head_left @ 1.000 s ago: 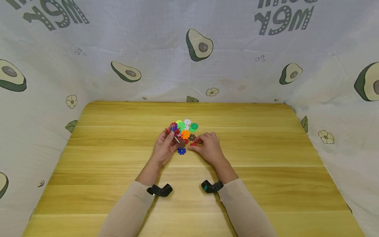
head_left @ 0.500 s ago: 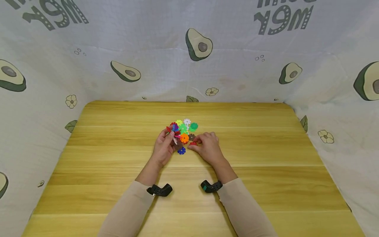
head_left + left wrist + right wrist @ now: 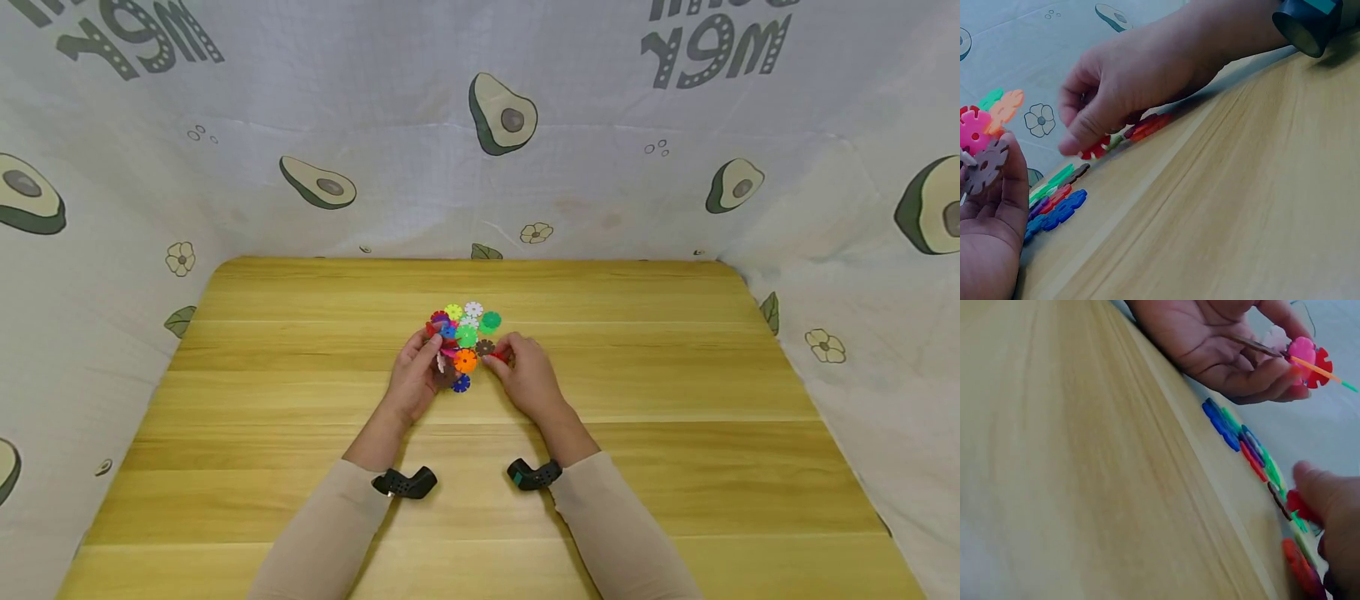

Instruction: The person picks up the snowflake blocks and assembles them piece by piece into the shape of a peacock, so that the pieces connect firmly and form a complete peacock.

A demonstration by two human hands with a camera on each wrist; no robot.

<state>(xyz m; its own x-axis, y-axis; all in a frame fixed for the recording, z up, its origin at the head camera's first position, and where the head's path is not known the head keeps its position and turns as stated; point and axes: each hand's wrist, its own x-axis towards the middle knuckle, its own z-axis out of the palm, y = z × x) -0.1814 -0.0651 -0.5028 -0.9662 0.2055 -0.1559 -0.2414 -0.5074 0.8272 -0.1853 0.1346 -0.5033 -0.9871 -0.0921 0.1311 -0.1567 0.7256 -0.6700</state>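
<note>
In the head view my left hand [image 3: 414, 371] holds up a cluster of joined, notched plastic flower discs. An orange disc [image 3: 465, 361] and a light green disc [image 3: 467, 336] stick out on its right side. A pink disc [image 3: 974, 131] and a brown disc [image 3: 985, 167] of the same cluster show in the left wrist view, near the fingers. My right hand [image 3: 531, 377] pinches a red disc [image 3: 1096, 149] between thumb and fingers, just above the table and apart from the cluster. The fingers cover part of that red disc.
Loose discs lie on the wooden table [image 3: 637, 492] around the hands: a blue one [image 3: 461, 383], a dark brown one [image 3: 485, 348], a green one [image 3: 491, 322] and a white one [image 3: 473, 309], among several others. A printed cloth [image 3: 420, 125] hangs behind the table.
My left hand has turned the cluster, so its orange disc now sits lower, nearer me. My right hand has shifted slightly, raising the red disc off the table.
</note>
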